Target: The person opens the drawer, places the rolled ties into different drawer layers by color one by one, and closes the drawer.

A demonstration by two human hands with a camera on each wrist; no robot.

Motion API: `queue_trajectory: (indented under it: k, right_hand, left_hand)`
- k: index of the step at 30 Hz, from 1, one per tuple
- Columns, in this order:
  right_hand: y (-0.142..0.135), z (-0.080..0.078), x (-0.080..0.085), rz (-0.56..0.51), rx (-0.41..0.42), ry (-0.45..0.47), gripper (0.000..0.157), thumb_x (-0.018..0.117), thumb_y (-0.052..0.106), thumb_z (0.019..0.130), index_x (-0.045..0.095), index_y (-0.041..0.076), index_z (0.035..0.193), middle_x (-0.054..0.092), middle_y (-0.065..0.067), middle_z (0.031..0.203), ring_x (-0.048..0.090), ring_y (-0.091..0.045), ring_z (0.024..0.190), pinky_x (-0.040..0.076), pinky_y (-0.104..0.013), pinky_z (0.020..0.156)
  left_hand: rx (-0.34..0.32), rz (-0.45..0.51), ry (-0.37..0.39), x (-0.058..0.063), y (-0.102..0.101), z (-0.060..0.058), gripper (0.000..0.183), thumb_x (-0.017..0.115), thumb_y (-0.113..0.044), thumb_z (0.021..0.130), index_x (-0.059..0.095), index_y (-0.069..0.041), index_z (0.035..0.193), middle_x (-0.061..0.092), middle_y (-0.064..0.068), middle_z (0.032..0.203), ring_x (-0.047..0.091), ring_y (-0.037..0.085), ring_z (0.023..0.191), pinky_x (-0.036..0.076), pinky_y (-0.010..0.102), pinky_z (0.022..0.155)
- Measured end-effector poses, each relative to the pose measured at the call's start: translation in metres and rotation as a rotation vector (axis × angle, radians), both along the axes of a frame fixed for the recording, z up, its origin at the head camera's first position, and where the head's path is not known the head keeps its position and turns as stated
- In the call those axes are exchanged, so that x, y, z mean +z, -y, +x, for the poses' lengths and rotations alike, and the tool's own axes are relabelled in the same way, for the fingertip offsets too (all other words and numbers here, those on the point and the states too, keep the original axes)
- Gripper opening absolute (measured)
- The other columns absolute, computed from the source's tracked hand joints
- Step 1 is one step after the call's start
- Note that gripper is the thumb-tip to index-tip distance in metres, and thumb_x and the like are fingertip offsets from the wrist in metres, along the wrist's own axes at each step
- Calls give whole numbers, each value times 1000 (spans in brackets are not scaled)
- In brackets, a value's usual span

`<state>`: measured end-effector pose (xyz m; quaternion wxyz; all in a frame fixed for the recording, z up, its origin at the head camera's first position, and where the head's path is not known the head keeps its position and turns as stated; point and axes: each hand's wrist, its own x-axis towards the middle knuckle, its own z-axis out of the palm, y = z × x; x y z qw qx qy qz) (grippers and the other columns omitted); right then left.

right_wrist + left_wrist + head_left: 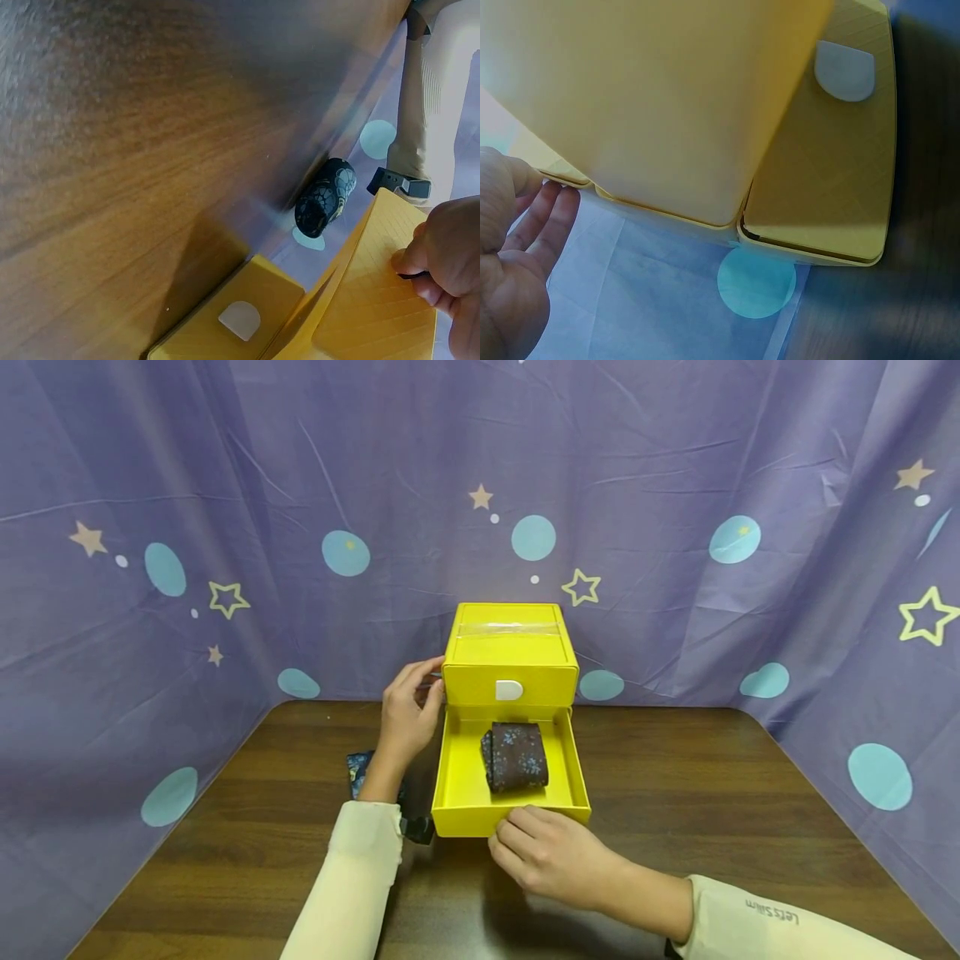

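Note:
A yellow drawer unit [510, 643] stands at the back of the table, one drawer [457, 777] pulled far out. Inside that drawer lies a rolled dark necktie [517, 758] with blue flowers. My right hand [551, 856] grips the middle of the drawer's front, fingers curled at it; the right wrist view shows the hand [454, 262] there too. With fairly straight fingers, my left hand [410, 714] touches the unit's left side; in the left wrist view that hand [517, 255] meets the unit's edge.
A rolled dark patterned cloth [326, 196] lies on the table left of the unit, partly hidden by my left forearm in the head view. The lower drawer [821, 172] is closed, with a white tab. A purple curtain [420, 468] hangs behind the wooden table [690, 793].

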<state>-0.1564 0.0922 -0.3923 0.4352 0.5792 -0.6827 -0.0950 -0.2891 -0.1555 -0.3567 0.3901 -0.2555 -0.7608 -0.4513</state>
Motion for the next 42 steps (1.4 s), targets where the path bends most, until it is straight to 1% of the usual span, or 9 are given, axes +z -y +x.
queue_trajectory:
  k: [4, 15, 22, 27, 33, 42]
  right_hand:
    - [0, -1, 2, -5, 4, -8, 34, 37, -2, 103, 70, 7, 100, 63, -2, 92, 57, -17, 82, 55, -26, 79]
    - [1, -3, 7, -18, -12, -6, 35, 37, -3, 105, 70, 7, 99, 64, -2, 92, 58, -17, 82, 55, -25, 78]
    - [2, -5, 9, -35, -3, 6, 36, 36, -3, 104, 70, 7, 98, 63, -3, 91, 58, -17, 82, 55, -26, 77]
    - [3, -8, 10, -46, -2, -5, 37, 36, -4, 104, 71, 6, 97, 64, -3, 91, 59, -18, 82, 56, -26, 78]
    - [1, -10, 13, -33, -21, -14, 38, 37, -4, 104, 74, 5, 100, 66, -4, 93, 61, -18, 84, 57, -26, 80]
    - [1, -16, 13, -30, -47, -10, 42, 34, -4, 107, 76, 3, 105, 69, -7, 99, 62, -19, 88, 58, -27, 83]
  left_hand:
    - [1, 5, -5, 1, -1, 0, 33, 62, 2, 100, 67, -3, 132, 67, 15, 119, 69, 28, 100, 62, 40, 79]
    - [6, 0, 25, 2, -1, 2, 33, 61, 0, 101, 67, -3, 133, 66, 14, 120, 68, 27, 101, 62, 39, 81]
    - [3, -2, 20, 2, -1, 3, 33, 62, 0, 101, 67, -3, 134, 66, 15, 120, 68, 28, 100, 62, 40, 81]
    - [3, -2, 21, 2, 0, 3, 33, 62, -1, 101, 67, -3, 133, 66, 15, 120, 68, 28, 100, 62, 40, 82]
    - [3, -1, 41, 2, 0, 3, 33, 60, -2, 102, 66, -3, 134, 66, 14, 121, 67, 26, 101, 62, 38, 82]
    - [-3, 8, 47, 1, 0, 2, 34, 61, 0, 101, 66, -4, 134, 66, 15, 121, 67, 26, 100, 62, 41, 82]
